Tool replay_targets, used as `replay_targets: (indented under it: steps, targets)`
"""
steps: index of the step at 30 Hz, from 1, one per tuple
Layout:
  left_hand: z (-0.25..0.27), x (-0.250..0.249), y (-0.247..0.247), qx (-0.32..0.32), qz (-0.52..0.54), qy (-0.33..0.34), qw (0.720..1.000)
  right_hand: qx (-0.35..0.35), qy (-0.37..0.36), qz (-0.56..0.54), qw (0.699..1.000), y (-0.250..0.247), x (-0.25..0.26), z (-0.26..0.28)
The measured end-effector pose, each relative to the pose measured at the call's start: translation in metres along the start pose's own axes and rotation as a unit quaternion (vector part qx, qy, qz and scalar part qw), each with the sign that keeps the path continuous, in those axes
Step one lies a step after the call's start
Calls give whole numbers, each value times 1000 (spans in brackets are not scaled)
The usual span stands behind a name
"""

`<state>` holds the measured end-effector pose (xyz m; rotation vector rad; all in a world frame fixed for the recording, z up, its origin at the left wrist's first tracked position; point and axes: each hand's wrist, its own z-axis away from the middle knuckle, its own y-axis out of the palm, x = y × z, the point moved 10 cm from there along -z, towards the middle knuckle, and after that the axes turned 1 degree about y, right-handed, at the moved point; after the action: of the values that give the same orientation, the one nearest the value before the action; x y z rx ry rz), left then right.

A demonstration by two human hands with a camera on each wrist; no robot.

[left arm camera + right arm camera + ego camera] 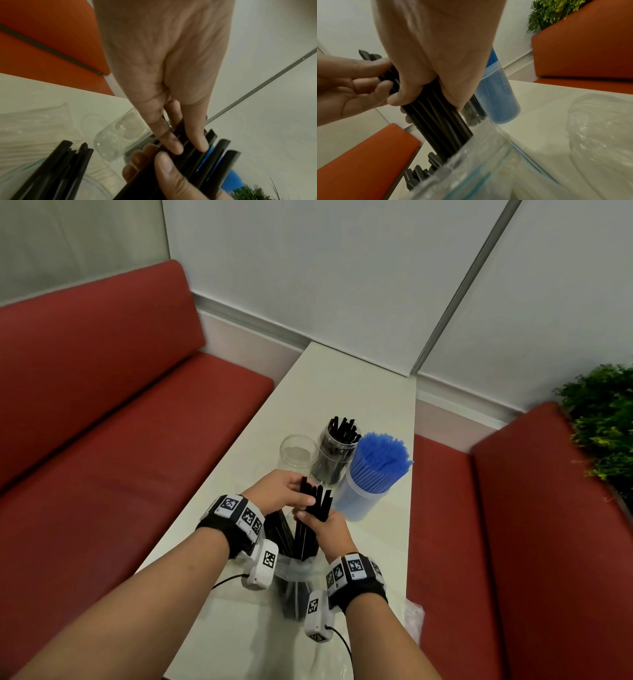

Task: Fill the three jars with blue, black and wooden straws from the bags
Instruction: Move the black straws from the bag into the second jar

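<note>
Black straws (317,510) near table edge (408,542)

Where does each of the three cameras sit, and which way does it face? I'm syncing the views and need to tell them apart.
Head: worn on the head, looking forward and down at the table and three jars; both forearms, left hand and right hand show.
Left wrist: along the left hand toward the empty jar; the right hand's fingers show below.
Right wrist: along the right hand toward the plastic bag; the left hand shows at the left edge.
All three share the black straws held by both hands.
</note>
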<state>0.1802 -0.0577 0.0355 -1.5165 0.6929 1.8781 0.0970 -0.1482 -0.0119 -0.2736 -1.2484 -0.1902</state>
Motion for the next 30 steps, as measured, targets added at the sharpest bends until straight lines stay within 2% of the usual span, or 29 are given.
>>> replay_targets:
  steps: [6, 10, 12, 15, 17, 19, 23, 26, 30]
  targets:
    - [-3, -2, 0, 1, 23, 1, 1000, 24, -2, -38, 999, 4, 9, -1]
    - [-3, -2, -13, -36, 29, 7, 999, -10, -6, -55, 998, -6, 12, 1]
    - [-3, 9, -20, -62, 42, -15, 997, -28, -14, -62, 998, -12, 17, 2]
    - [-3, 32, -22, -83, 3, -63, 995, -45, -39, -91, 994, -19, 37, 4]
    - [-4, 47, -18, -80, -40, -86, 992, -62, -54, -115, 990, -24, 55, 5]
    - [-7, 55, -12, -61, -26, -96, 993, -69, -65, -121, 988, -29, 70, 2]
    - [-13, 42, -7, -47, 97, -76, 991, -73, -45, -9, 996, -29, 75, -4]
    - [-18, 19, -9, -32, 100, -29, 994, -76, -30, 100, 992, -16, 58, -5]
    - [-21, 2, -20, -44, 99, 6, 994, -97, -47, 131, 985, -6, 51, -8]
